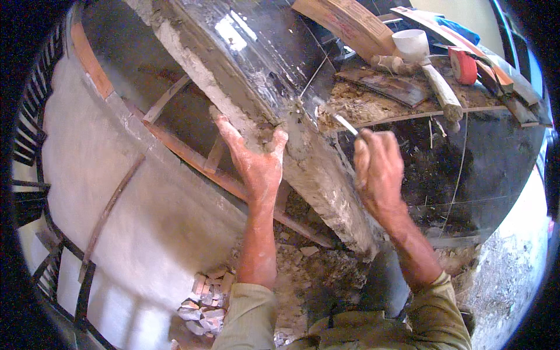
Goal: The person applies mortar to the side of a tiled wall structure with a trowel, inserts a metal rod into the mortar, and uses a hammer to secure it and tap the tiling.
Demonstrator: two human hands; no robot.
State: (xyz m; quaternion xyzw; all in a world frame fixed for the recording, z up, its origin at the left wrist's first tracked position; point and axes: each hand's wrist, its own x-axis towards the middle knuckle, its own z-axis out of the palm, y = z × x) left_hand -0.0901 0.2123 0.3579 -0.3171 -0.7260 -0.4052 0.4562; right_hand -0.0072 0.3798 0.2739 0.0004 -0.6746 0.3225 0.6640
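My left hand (259,169) grips the mortar-smeared edge of a long concrete slab (344,210) running diagonally across the view, its thumb and fingers spread around grey mortar (259,133). My right hand (379,166) is closed on a narrow metal tool (345,122), whose pale tip points up-left toward the joint where the slab meets a glossy black tiled surface (245,49). Rough broken mortar (344,102) covers the ledge just beyond the tool.
A wooden mallet (438,87), white cup (411,44), red tape roll (464,65), cardboard box (344,26) and boards lie upper right. Black tiled panel (466,175) is right; wooden frame (181,151), pale floor (99,216), black railing (29,151) left; brick rubble (204,303) below.
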